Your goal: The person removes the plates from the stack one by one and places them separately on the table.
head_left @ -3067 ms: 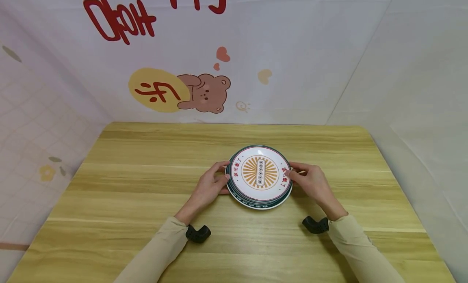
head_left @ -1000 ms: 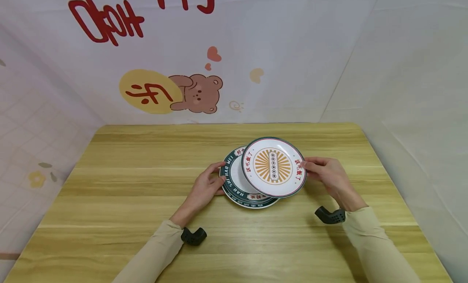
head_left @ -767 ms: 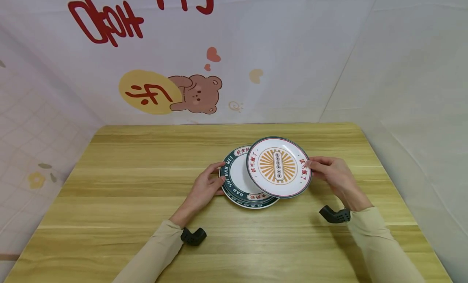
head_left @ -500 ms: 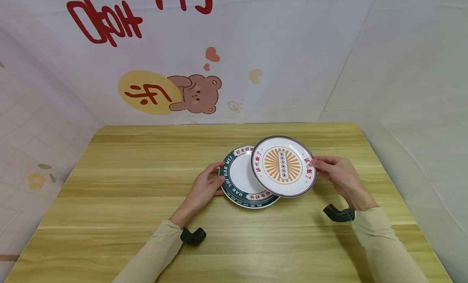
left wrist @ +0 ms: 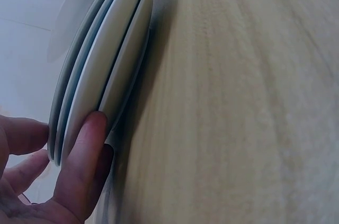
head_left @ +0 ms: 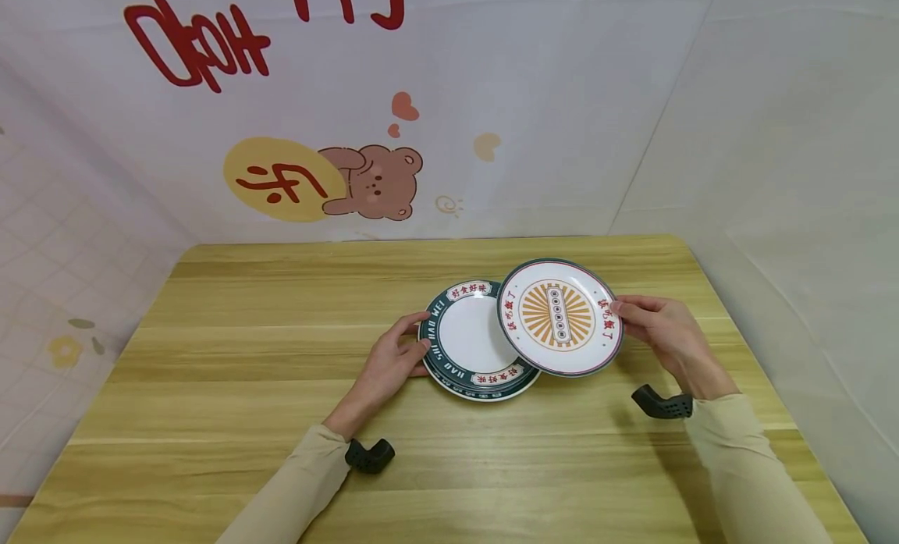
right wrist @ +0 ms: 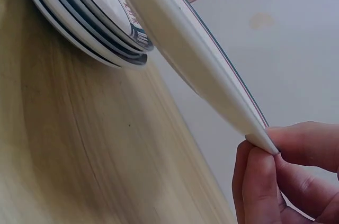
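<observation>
Head view: The right hand [head_left: 663, 325] pinches the right rim of a plate with an orange sunburst [head_left: 559, 318], thumb on the upper face. This plate is held above the table [head_left: 281, 333]; its left part overlaps, from this angle, the right side of a stack of green-rimmed plates [head_left: 467, 333] lying right of the table's centre. The left hand [head_left: 388, 360] grips the stack's left rim, thumb on top. The two hands are well apart, one on either side of the plates. Black wrist mounts [head_left: 370, 456] show at both wrists. A printed bear [head_left: 372, 181] marks the far wall.

Left wrist view: Several rims are seen edge-on, one above another, with the left hand's fingers bearing on them at the near end. The count of plates is not certain.

Right wrist view: The sunburst plate's pale underside is exposed, and its edge is clamped between the right thumb and fingers. The stack appears beyond it; contact between the two cannot be confirmed.

Finding: The step in hand is judged to be the separation of the top plate from the stack, part done. The next move calls for a firm one-sided pinch, clearance over the stack's right rim, and steady restraint from the left hand.
</observation>
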Demonstrator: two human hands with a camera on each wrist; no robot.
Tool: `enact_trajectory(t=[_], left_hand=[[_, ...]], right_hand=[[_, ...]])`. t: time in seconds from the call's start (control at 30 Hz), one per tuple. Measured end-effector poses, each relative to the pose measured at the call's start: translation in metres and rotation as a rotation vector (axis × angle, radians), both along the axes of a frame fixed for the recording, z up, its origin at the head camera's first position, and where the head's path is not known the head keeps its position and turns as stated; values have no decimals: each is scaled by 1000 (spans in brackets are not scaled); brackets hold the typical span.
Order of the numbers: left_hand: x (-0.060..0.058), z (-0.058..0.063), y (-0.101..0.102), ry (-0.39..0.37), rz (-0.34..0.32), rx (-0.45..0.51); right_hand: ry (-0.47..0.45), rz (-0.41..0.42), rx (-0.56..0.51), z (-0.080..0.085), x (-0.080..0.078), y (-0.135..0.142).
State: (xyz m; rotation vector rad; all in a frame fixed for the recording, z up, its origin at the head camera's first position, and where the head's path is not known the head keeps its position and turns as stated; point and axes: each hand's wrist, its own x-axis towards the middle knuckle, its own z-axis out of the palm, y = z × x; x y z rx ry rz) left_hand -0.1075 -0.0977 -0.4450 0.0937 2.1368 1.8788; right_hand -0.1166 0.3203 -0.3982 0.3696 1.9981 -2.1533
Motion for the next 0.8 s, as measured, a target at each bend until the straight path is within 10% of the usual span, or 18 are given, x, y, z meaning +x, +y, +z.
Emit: enact_trajectory(t=[0.8], left_hand=[[0,-2,-1,6,3,-30]], right_hand=[[31,-11,-69,-9,-7,43]])
